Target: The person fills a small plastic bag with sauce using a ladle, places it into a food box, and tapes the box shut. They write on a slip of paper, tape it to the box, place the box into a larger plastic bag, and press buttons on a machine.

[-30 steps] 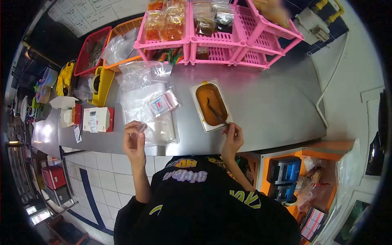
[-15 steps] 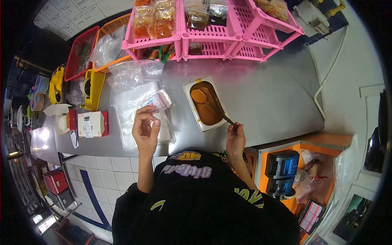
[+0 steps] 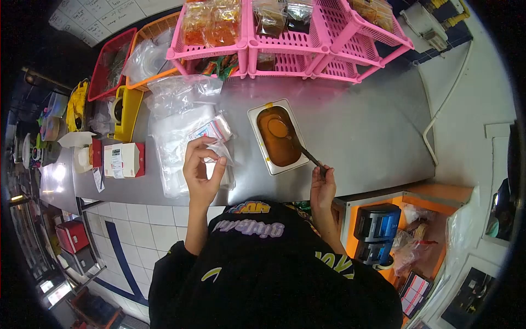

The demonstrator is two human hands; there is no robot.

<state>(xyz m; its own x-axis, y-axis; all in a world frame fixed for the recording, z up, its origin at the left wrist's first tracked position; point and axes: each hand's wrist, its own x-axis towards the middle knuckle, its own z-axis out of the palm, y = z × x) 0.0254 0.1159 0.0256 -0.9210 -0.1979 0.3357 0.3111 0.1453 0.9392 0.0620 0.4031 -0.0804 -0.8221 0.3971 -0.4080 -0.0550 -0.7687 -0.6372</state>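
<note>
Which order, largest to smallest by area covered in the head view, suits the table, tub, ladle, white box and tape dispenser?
1. Table
2. Tub
3. White box and tape dispenser: too alike to rank
4. Ladle, long but thin, its bowl partly sunk in the sauce

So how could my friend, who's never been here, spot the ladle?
Find the big shiny metal counter with pink baskets along its back. In front of them is a pale-rimmed tub of orange-brown liquid, right of clear plastic bags. The ladle, in the person's right hand, dips inside; unlike the tub and bags, it has a round bowl on a dark handle.
</note>
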